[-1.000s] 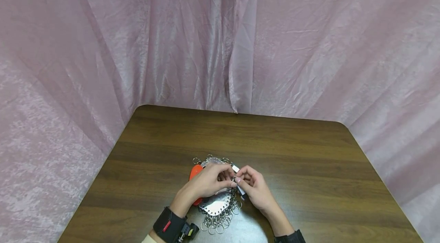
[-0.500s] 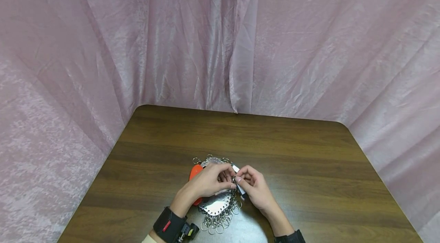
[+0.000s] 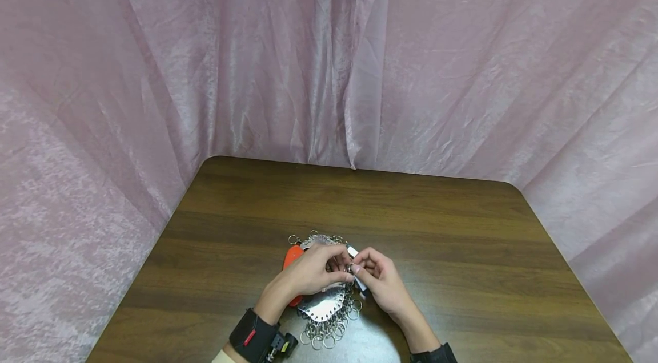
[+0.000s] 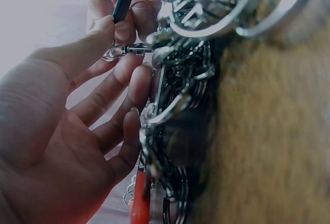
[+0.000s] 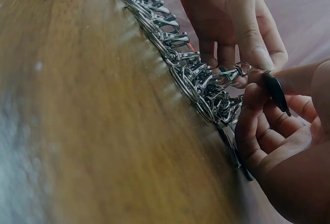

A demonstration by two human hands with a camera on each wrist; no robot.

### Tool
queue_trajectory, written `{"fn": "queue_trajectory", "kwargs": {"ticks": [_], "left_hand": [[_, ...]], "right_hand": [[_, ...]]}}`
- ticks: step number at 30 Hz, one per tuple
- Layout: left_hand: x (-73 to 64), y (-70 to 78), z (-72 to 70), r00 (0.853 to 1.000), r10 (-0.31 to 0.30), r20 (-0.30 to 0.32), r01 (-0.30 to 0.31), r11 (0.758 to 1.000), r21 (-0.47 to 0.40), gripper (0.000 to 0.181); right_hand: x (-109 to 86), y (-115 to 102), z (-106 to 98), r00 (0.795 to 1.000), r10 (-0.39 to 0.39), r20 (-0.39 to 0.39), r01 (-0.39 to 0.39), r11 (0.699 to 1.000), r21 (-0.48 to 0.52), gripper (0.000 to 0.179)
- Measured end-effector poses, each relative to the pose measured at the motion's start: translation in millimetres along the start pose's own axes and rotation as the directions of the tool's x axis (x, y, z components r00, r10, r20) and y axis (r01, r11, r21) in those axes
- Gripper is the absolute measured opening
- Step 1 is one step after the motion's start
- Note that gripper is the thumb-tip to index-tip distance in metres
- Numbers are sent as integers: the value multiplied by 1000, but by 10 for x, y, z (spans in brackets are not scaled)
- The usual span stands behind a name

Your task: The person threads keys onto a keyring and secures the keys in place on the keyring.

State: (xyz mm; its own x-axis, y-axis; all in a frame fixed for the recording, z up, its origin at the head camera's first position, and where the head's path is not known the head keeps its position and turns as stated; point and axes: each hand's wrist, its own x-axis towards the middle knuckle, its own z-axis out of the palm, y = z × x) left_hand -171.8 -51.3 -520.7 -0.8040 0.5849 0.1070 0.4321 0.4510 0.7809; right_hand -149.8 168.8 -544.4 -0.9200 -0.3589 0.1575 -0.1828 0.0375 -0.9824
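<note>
A shiny metal plate [image 3: 324, 307] with holes along its edge lies under my hands, fringed with several swivel clasps and key rings [image 3: 329, 342]. My left hand [image 3: 311, 269] pinches one clasp [image 5: 227, 74] by its ring end, between thumb and fingers. Facing it, my right hand [image 3: 382, 283] pinches a small dark piece [image 5: 276, 92] with thumb and forefinger, right at that clasp's ring. Seen from the left wrist, the dark piece [image 4: 125, 0] looks slim and has a white mark; its kind is unclear. Part of the plate is hidden beneath my left hand.
An orange rounded object [image 3: 293, 257] lies partly under my left hand. Beside the plate lies a narrow white and black bar [image 3: 352, 251], partly hidden by my right hand. The brown wooden table [image 3: 437, 226] stands before a pink curtain [image 3: 288, 66].
Both hands stay in place. The fingertips and the pinched clasp shift only very slightly; the plate, rings and orange object have not moved.
</note>
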Motion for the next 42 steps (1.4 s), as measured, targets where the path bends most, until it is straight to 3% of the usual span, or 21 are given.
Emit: {"fn": "queue_trajectory", "kwargs": {"ticks": [16,24,32,42], "left_hand": [[50,15,-1,1000,-14,-10,14,1000,-4,21],[93,-8,-10,999,-37,-22,36,998,-42,20],[116,-14,-25,999,3,-36,-5,999,-41,20],[110,-23,-15,999,-4,-36,3,1000,-22,16]], "right_hand": [[54,25,-52,999,-41,10,41,999,-11,7],[104,3,-93,1000,-2,14,2,1000,13,10],[125,-11,-107,1000,7,11,-7,1000,15,11],[121,-17,-102,1000,-11,13,11,1000,9,9]]}}
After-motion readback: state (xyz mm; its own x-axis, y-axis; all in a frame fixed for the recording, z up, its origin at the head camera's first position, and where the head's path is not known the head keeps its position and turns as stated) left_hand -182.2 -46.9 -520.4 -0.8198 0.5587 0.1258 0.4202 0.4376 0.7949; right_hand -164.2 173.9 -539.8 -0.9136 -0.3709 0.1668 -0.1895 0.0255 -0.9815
